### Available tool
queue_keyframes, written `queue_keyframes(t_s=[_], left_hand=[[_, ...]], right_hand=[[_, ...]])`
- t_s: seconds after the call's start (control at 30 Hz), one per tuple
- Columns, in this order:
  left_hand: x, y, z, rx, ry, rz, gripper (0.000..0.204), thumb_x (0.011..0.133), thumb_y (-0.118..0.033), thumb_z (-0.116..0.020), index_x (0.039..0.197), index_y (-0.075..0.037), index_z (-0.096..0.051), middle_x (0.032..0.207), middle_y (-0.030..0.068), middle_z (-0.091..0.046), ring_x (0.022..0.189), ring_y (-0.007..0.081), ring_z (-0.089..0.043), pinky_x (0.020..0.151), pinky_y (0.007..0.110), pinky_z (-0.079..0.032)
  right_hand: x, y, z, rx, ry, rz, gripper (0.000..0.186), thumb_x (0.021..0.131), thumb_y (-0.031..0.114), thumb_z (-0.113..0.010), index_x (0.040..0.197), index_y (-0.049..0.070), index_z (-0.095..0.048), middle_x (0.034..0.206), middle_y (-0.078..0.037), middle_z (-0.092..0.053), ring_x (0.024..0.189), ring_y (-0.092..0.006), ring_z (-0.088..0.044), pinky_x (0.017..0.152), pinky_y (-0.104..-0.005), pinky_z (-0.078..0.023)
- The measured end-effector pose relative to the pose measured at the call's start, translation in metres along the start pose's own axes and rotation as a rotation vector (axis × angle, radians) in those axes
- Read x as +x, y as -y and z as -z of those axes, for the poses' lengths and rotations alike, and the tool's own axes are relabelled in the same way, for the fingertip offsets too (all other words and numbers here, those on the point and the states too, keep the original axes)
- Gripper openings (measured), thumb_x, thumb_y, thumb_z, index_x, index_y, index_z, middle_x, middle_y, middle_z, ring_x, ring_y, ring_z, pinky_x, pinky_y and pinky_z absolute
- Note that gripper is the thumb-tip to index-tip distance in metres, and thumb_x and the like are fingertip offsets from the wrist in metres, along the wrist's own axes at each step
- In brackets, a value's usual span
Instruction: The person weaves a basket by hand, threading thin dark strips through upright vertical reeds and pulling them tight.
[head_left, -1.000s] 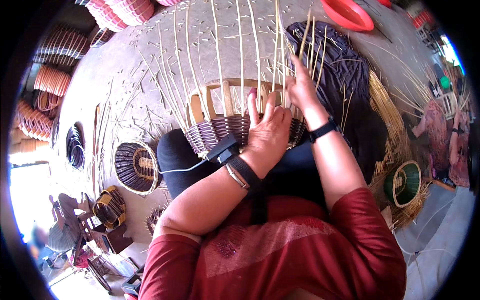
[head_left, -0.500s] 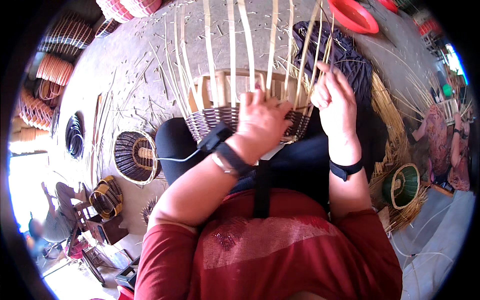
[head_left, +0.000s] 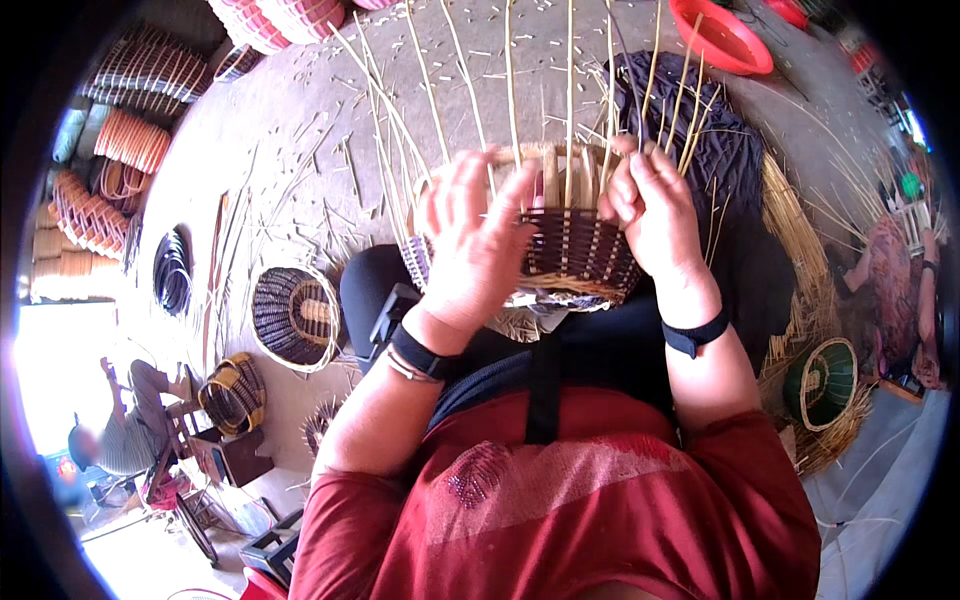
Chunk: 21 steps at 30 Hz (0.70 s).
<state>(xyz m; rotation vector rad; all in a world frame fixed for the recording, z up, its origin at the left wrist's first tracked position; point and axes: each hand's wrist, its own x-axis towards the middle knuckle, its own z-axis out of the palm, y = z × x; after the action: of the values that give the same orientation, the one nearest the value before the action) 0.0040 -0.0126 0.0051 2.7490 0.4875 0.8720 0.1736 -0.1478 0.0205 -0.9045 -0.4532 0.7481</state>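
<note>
A half-woven basket (head_left: pixel 578 243) of dark and pale strands rests on my lap, with long pale stakes (head_left: pixel 511 90) rising from its rim and fanning outward. My left hand (head_left: pixel 465 240) hovers over the basket's left part, palm down with its fingers spread, and hides some of the weave. At the right end of the rim, my right hand (head_left: pixel 655 205) is closed in a pinch on a thin dark weaving strand (head_left: pixel 627 70). That strand runs up between the stakes. Some of the right fingertips and the strand's lower end are hidden.
A finished dark basket (head_left: pixel 296 318) and a coil of dark strands (head_left: pixel 173 272) lie on the floor to the left. Dark cloth (head_left: pixel 685 130) and straw bundles (head_left: pixel 795 250) lie to the right, a red basin (head_left: pixel 722 38) beyond. Other people sit at both sides.
My left hand has moved left along the basket and its fingers have spread. My right hand has come slightly lower, still on the dark strand. The basket has turned, showing darker weave.
</note>
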Motion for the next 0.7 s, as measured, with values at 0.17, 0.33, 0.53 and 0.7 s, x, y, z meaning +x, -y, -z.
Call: queue_keyframes(t_s=[0.17,0.33,0.53,0.7], left_hand=[[-0.009,-0.045,-0.028,0.003,0.232,-0.020,0.079,0.092,-0.061,-0.058,0.155,-0.017,-0.039,0.152,0.0161,-0.045,0.152,0.0470,-0.015,0.117,0.067,-0.009],[0.002,-0.066,-0.032,0.061,0.258,0.058,0.080,0.089,-0.057,-0.063,0.152,-0.012,-0.041,0.150,0.0179,-0.044,0.151,0.0487,-0.016,0.115,0.070,-0.012],[-0.007,-0.070,-0.044,0.143,0.191,0.042,0.087,0.088,-0.057,-0.063,0.151,-0.002,-0.039,0.146,0.0202,-0.044,0.148,0.0525,-0.017,0.112,0.074,-0.013],[-0.003,-0.065,-0.037,0.126,0.252,0.063,0.094,0.086,-0.061,-0.064,0.152,-0.001,-0.036,0.145,0.0199,-0.045,0.148,0.0522,-0.018,0.113,0.072,-0.011]], right_hand=[[-0.003,0.017,0.011,-0.350,-0.220,0.033,0.026,0.104,0.016,-0.056,0.123,0.000,-0.064,0.098,-0.002,-0.067,0.088,-0.0122,-0.064,0.087,-0.0311,-0.054],[0.073,0.004,0.040,-1.122,-0.195,0.441,0.032,0.098,0.009,-0.063,0.130,0.008,-0.066,0.094,-0.008,-0.073,0.067,-0.0133,-0.060,0.065,-0.0295,-0.052],[0.083,0.012,0.026,-0.993,-0.082,0.328,0.046,0.098,-0.001,-0.055,0.142,0.008,-0.051,0.105,-0.014,-0.071,0.079,-0.0162,-0.071,0.068,-0.0284,-0.058],[0.030,0.034,0.053,-0.278,-0.202,-0.063,0.040,0.101,0.005,-0.058,0.141,0.006,-0.050,0.109,-0.014,-0.070,0.085,-0.0193,-0.072,0.074,-0.0332,-0.062]])
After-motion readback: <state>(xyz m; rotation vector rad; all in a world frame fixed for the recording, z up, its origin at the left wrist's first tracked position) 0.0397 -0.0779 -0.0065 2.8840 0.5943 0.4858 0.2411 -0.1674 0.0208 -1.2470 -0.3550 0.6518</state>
